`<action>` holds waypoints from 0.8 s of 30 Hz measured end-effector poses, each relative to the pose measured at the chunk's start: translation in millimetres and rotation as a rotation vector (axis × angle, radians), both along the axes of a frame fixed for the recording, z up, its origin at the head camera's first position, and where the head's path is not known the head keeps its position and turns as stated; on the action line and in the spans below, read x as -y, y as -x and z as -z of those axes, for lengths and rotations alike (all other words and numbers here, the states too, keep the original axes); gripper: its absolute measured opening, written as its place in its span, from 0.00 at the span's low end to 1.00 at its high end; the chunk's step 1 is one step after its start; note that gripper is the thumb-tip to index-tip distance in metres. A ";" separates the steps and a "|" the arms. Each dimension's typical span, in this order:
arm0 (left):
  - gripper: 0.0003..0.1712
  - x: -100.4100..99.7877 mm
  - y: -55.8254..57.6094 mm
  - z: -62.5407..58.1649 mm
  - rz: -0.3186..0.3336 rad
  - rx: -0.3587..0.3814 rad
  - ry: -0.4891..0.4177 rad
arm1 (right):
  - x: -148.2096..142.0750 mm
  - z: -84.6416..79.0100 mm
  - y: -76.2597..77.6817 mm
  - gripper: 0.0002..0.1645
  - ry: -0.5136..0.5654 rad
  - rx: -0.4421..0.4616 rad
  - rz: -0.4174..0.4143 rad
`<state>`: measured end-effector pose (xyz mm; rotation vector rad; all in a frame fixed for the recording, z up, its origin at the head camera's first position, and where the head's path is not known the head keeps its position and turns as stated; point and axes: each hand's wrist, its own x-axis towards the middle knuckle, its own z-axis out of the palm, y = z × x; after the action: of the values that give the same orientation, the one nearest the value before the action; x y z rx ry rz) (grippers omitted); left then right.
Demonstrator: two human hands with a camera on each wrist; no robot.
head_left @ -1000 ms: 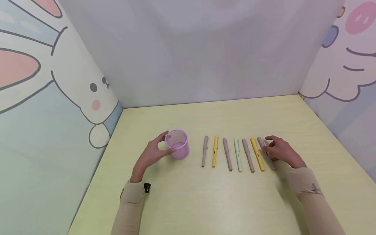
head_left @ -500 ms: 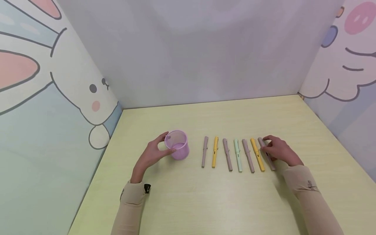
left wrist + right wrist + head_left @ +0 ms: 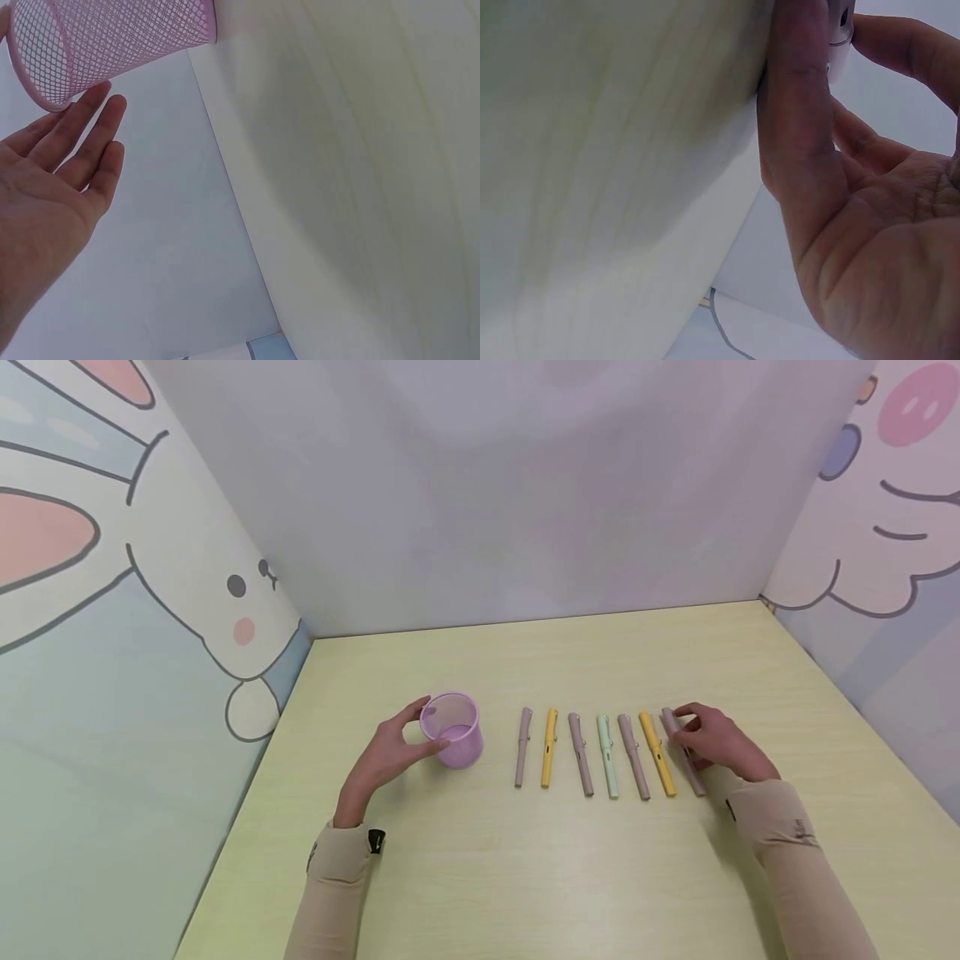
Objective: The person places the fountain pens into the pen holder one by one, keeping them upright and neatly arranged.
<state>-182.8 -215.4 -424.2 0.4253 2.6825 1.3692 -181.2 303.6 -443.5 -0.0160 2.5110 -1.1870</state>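
Observation:
A pink-purple mesh pen cup (image 3: 467,748) stands upright on the table at the left of the row of pens. My left hand (image 3: 386,755) holds it from the left side, thumb at the near rim and a finger at the far rim. In the left wrist view several fingers of this hand (image 3: 64,169) lie against the mesh wall of the cup (image 3: 135,34). My right hand (image 3: 722,743) pinches the rightmost mauve pen (image 3: 691,770) between thumb and fingers; the pen lies on the table. In the right wrist view that pen (image 3: 840,34) is partly hidden behind a finger.
To the left of the held pen lie several capped pens side by side: a yellow pen (image 3: 657,753), a mauve pen (image 3: 634,758), a mint-green pen (image 3: 608,757) and others. Walls with cartoon drawings border the wooden table (image 3: 517,868) at left, right and back.
My right hand has closed its thumb and fingers on the rightmost pen, whose upper end has shifted slightly right. The left hand and the pen cup have stayed in place.

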 end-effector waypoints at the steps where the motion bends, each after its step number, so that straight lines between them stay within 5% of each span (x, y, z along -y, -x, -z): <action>1: 0.51 0.1 -0.2 0.0 0.000 0.000 0.000 | -0.3 0.2 -0.2 0.33 0.009 0.000 0.002; 9: 0.51 0.1 -0.6 -0.2 -0.002 -0.009 0.011 | -4.3 4.6 -2.5 0.38 0.119 -0.017 0.023; 24: 0.50 -0.2 0.3 0.1 0.001 -0.006 0.024 | -1.1 -5.1 -7.7 0.32 0.367 -0.210 0.059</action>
<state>-183.1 -215.2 -424.4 0.4295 2.7000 1.3355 -173.5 304.7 -438.4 -0.1691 2.4399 -1.7366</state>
